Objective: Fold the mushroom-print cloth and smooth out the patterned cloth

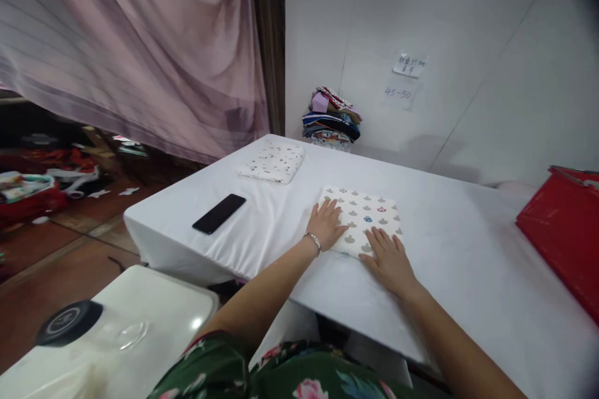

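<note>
A folded white cloth with small printed shapes (367,215) lies flat on the white table (468,243). My left hand (326,224) rests on its left edge, fingers stretched out flat; a bracelet sits on that wrist. My right hand (387,257) lies flat on the cloth's near edge, fingers spread. Neither hand grips anything.
A second folded printed cloth (274,162) lies at the table's far left, a black phone (219,213) near the left edge. A stack of coloured folded clothes (331,118) sits against the wall. A red bag (564,224) stands at the right. A white appliance (112,330) is below left.
</note>
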`<state>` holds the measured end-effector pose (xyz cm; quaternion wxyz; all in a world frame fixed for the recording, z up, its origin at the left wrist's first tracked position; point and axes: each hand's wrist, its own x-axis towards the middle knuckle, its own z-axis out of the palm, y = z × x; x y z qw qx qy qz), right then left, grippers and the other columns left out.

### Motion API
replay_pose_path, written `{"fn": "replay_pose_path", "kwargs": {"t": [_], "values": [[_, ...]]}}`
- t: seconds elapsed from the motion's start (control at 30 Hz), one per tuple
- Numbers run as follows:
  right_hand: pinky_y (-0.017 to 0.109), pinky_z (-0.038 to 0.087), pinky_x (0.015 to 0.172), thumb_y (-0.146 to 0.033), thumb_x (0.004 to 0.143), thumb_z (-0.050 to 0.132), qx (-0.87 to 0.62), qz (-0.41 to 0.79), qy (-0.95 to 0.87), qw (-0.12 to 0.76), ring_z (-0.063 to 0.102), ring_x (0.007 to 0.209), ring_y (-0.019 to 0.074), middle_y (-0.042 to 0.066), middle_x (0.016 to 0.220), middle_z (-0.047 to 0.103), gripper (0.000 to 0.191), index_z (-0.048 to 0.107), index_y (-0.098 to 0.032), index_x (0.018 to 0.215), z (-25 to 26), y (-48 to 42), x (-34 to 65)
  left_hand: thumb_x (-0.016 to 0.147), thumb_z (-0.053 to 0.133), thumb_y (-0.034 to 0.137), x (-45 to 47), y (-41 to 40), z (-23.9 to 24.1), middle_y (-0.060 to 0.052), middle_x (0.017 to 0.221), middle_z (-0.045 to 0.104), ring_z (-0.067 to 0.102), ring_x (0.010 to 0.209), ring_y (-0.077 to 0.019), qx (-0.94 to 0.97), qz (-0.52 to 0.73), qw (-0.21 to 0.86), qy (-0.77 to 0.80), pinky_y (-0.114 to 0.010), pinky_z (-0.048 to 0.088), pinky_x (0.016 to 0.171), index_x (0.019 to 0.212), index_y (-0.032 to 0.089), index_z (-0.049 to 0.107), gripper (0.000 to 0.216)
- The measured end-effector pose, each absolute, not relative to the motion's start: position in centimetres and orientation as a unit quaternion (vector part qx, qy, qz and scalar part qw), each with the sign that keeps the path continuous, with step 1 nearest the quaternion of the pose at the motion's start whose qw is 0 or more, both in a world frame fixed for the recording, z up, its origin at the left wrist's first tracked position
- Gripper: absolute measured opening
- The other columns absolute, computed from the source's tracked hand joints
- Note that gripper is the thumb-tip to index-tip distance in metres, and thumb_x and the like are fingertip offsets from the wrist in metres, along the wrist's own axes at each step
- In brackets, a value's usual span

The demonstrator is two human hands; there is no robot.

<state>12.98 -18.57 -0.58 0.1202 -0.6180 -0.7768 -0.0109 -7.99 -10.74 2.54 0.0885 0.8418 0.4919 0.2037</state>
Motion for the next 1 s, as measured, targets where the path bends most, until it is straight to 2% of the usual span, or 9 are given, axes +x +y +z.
{"fn": "replay_pose_path", "kwargs": {"t": [0.13, 0.3, 0.43, 0.57, 0.73, 0.93, 1.0], "values": [[0.047, 0.007, 0.108, -0.055, 0.086, 0.033, -0.622, 0.024, -0.775, 0.112, 0.018, 0.135, 0.0251, 0.007, 0.145, 0.027, 0.061, 0.032, -0.022, 0.138, 0.1, -18.8, 13.0, 0.082, 0.033, 0.06, -8.1, -9.1, 0.7, -0.008, 0.146, 0.026, 0.014, 0.136, -0.0268, 0.836, 0.144, 0.136, 0.512, -0.048, 0.012, 0.109, 0.135, 0.02, 0.036, 0.066], [0.046, 0.007, 0.108, -0.058, 0.088, 0.024, -0.645, 0.086, -0.752, 0.102, 0.013, 0.136, 0.0229, 0.006, 0.147, 0.023, 0.062, 0.033, -0.023, 0.137, 2.3, -17.0, 12.2, 0.084, 0.03, 0.059, -8.4, -9.0, 0.3, -0.009, 0.146, 0.026, 0.012, 0.137, -0.0263, 0.842, 0.145, 0.112, 0.507, -0.047, 0.01, 0.109, 0.136, 0.019, 0.035, 0.066], [0.045, 0.006, 0.109, -0.056, 0.088, 0.028, -0.655, 0.067, -0.742, 0.13, 0.008, 0.137, 0.0219, 0.008, 0.148, 0.017, 0.064, 0.029, -0.018, 0.139, 3.3, -12.7, 12.5, 0.084, 0.032, 0.057, -8.2, -9.2, 0.7, -0.009, 0.146, 0.027, 0.014, 0.136, -0.0268, 0.842, 0.139, 0.102, 0.512, -0.046, 0.01, 0.109, 0.135, 0.019, 0.036, 0.064], [0.049, 0.008, 0.107, -0.054, 0.087, 0.032, -0.71, 0.081, -0.689, 0.118, 0.01, 0.136, 0.0258, 0.01, 0.148, 0.017, 0.064, 0.031, -0.016, 0.138, 2.0, -9.2, 14.8, 0.084, 0.03, 0.058, -8.3, -9.2, 0.7, -0.01, 0.147, 0.025, 0.014, 0.136, -0.0267, 0.844, 0.124, 0.094, 0.513, -0.047, 0.01, 0.109, 0.137, 0.018, 0.034, 0.066], [0.05, 0.012, 0.106, -0.058, 0.087, 0.023, -0.722, 0.088, -0.677, 0.109, 0.01, 0.136, 0.0253, 0.007, 0.149, 0.015, 0.066, 0.027, -0.018, 0.14, -0.1, -8.5, 16.5, 0.085, 0.025, 0.058, -8.5, -9.4, 0.5, -0.009, 0.146, 0.025, 0.014, 0.136, -0.0265, 0.849, 0.101, 0.063, 0.515, -0.048, 0.011, 0.108, 0.138, 0.017, 0.033, 0.067], [0.05, 0.009, 0.106, -0.057, 0.088, 0.023, -0.725, 0.078, -0.675, 0.107, 0.009, 0.136, 0.0232, 0.007, 0.149, 0.015, 0.065, 0.027, -0.018, 0.14, 0.1, -8.7, 16.0, 0.084, 0.03, 0.058, -6.7, -8.0, 2.8, -0.012, 0.139, 0.039, 0.029, 0.13, -0.029, 0.845, 0.064, 0.039, 0.53, -0.053, 0.012, 0.107, 0.129, 0.016, 0.046, 0.063], [0.049, 0.008, 0.106, -0.055, 0.088, 0.025, -0.729, 0.076, -0.672, 0.109, 0.009, 0.136, 0.0227, 0.008, 0.149, 0.016, 0.064, 0.027, -0.017, 0.139, 0.2, -8.8, 15.9, 0.084, 0.03, 0.059, -5.5, -6.5, 3.6, -0.012, 0.141, 0.036, 0.026, 0.131, -0.0285, 0.85, 0.07, 0.033, 0.522, -0.053, 0.011, 0.107, 0.129, 0.017, 0.045, 0.064]]}}
